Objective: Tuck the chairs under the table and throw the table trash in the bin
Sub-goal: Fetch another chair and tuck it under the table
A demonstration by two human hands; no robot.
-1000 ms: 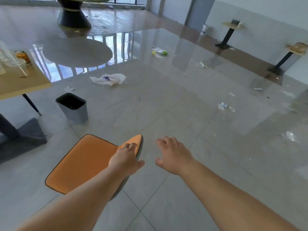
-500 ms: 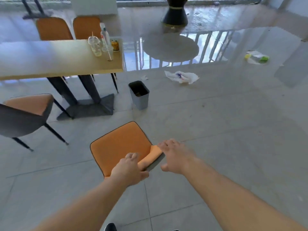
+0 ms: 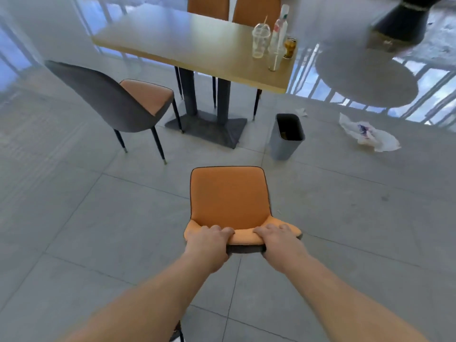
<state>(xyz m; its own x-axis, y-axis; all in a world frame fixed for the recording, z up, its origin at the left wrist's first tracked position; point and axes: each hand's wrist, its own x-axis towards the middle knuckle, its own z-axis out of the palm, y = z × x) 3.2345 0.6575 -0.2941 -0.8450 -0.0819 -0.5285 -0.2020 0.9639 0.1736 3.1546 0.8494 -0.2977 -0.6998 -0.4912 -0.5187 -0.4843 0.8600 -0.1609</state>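
The chair (image 3: 228, 197) is held by the top of its backrest, the left hand (image 3: 208, 245) curled over the edge at about 7 o'clock of the seat and the right hand (image 3: 280, 244) at about 5 o'clock, both clenched on the padded rim. The hands are set apart along the rim, probably so that the chair can be steered straight and kept from twisting as it is pushed. The seat is pointed toward the table (image 3: 197, 45) at 12 o'clock, well apart from it, so the tucking of this chair is judged barely begun. A second chair (image 3: 118, 99) stands at 10 o'clock, angled out beside the table base and not yet tucked. The bin (image 3: 286, 137) stands at 1 o'clock, near the table's right end, where it lies close to the likely path and may have to be skirted. The table trash, a cup (image 3: 259, 41), a bottle (image 3: 280, 28) and a can (image 3: 290, 46), is gathered at the table's right end, above and beyond the bin.
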